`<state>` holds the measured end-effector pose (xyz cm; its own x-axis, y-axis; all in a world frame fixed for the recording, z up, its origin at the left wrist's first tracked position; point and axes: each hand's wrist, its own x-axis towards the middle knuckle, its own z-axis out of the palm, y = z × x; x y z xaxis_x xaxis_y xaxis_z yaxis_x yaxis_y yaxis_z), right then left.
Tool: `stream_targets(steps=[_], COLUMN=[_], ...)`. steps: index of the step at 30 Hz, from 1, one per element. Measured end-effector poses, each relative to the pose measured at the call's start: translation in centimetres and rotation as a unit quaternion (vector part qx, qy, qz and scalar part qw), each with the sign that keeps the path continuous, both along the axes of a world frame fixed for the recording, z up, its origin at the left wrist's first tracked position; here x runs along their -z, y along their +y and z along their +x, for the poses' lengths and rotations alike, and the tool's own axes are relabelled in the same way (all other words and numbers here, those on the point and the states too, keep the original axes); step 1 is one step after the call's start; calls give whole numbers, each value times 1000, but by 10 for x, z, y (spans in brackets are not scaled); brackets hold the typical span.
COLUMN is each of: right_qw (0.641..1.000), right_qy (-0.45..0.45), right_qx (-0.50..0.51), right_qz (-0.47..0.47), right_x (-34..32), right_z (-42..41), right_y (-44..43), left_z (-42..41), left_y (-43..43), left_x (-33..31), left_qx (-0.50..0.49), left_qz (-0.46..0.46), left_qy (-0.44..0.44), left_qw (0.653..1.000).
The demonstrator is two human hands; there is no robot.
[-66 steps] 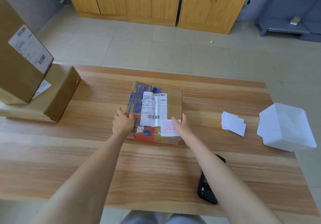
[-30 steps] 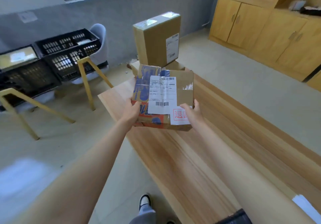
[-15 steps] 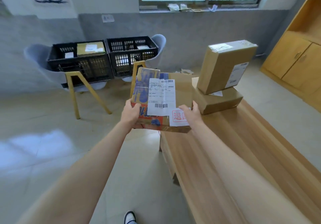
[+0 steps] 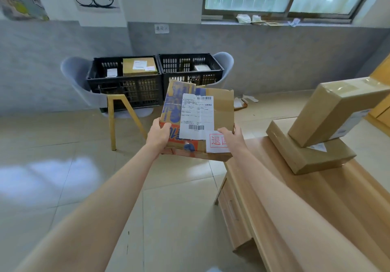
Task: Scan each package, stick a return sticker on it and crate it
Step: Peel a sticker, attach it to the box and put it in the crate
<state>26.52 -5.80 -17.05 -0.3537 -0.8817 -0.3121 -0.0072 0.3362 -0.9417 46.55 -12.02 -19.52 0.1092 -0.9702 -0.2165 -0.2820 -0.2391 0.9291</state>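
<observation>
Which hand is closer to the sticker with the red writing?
The right. The right hand overlaps the return sticker on the package; the left hand grips the opposite side, beyond the shipping label.

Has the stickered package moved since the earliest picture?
Yes. The package left the table; the left hand and right hand now hold it past the table's end, toward the black crates.

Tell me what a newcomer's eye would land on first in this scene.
The package, held up mid-frame by the left hand and right hand, draws the eye first, a red-printed return sticker at its near right corner. Behind it by the far wall stand the left crate, holding a cardboard box, and the right crate. At right, a tilted box rests on a flat box on the wooden table.
</observation>
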Motion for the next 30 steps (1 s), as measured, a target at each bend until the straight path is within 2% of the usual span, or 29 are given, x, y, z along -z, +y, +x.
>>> stream_targets(steps=[11,24,30], right_qw=[999,997,996], right_qy=[8,-3,2], right_qx=[-30,-69,-76], right_qz=[29,40,46], right_x=[12,9,14], right_z=[20,5,-3], right_y=[-119,-337,-404], left_z=[23,11,5], left_y=[-103,-299,-362], left_x=[12,6,10], left_qx=[-20,-57,-65], left_qz=[25,35,44], left_qy=[16,-8,-8], left_qw=[999,998,997])
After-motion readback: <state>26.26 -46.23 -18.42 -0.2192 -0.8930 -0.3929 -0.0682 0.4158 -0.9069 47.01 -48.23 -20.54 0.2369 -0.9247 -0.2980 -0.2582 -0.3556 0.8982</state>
